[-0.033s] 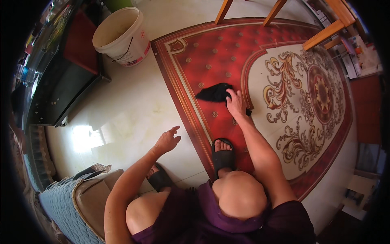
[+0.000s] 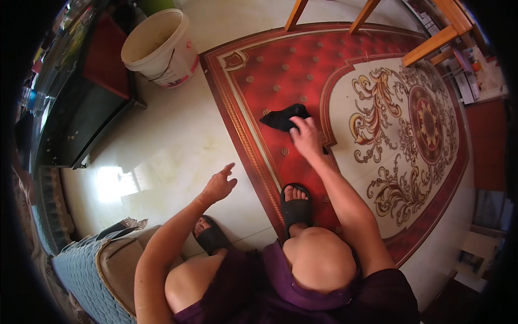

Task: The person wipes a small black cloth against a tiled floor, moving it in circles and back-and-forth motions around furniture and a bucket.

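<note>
A dark, crumpled piece of black cloth point(image 2: 283, 117) lies on the red part of the patterned rug, its pointed end toward the left. My right hand point(image 2: 306, 137) reaches down to its right edge, fingers bent in and closed on the fabric; its fingertips are partly hidden. Another bit of black shows just past the wrist side of that hand, and I cannot tell whether it belongs to the same cloth. Over the pale floor left of the rug hangs my left hand point(image 2: 220, 184), holding nothing, its index finger stretched out and the others loosely apart.
A white bucket point(image 2: 181, 63) with a handle stands at the upper left, beside a black cabinet point(image 2: 81, 119). Wooden legs point(image 2: 295, 15) rise at the rug's point(image 2: 264, 59) far edge. My sandalled feet point(image 2: 295, 202) are close below. A blue quilted seat point(image 2: 89, 270) sits lower left.
My right hand has shifted slightly up and left, and the black cloth's upper edge is bunched higher. My left hand has moved a little left and up.
</note>
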Demonstrator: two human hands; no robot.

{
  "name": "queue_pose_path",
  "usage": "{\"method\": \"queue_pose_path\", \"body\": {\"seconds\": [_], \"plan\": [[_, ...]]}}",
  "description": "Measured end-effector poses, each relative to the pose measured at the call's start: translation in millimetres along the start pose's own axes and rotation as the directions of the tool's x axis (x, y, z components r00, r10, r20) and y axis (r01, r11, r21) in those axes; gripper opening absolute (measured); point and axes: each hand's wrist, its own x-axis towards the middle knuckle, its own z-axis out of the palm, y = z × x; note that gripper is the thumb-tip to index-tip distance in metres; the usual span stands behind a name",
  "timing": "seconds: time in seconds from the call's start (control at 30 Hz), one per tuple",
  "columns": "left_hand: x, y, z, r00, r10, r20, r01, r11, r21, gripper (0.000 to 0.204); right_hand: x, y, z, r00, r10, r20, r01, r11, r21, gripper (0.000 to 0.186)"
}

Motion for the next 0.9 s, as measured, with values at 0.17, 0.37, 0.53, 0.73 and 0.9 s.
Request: {"method": "queue_pose_path", "body": {"seconds": [0.17, 0.37, 0.53, 0.73, 0.9], "plan": [[11.1, -27.3, -3.6, 0.996, 0.011, -0.089, 0.006, 0.982, 0.19, 0.074, -75.0, -73.1, 49.4, 0.851, -0.439, 0.29, 0.388, 0.896, 0.217, 0.032], [5.3, -2.8, -4.6, 0.989, -0.04, 0.145, -0.022, 0.914, 0.405, 0.052, -114.4, -44.6, 102.8, 0.582, -0.543, 0.605, 0.591, 0.794, 0.144, 0.039], [-2.5, -6.2, -10.5, 0.99, 0.048, 0.133, -0.093, 0.93, 0.355, 0.05, -24.1, 13.8, 55.8, 0.969, 0.109, 0.224, -0.046, 0.962, -0.27, 0.029], [2.1, 15.8, -21.2, 0.998, 0.046, 0.032, -0.052, 0.973, 0.226, 0.048, 54.7, 94.4, -73.8, 0.807, 0.553, 0.208, -0.587, 0.711, 0.387, 0.036], [6.4, 68.1, -69.6, 0.987, 0.152, -0.059, -0.147, 0.985, 0.092, 0.045, 39.4, -3.4, -149.0, 0.962, 0.114, 0.248, -0.268, 0.229, 0.936, 0.044]]}}
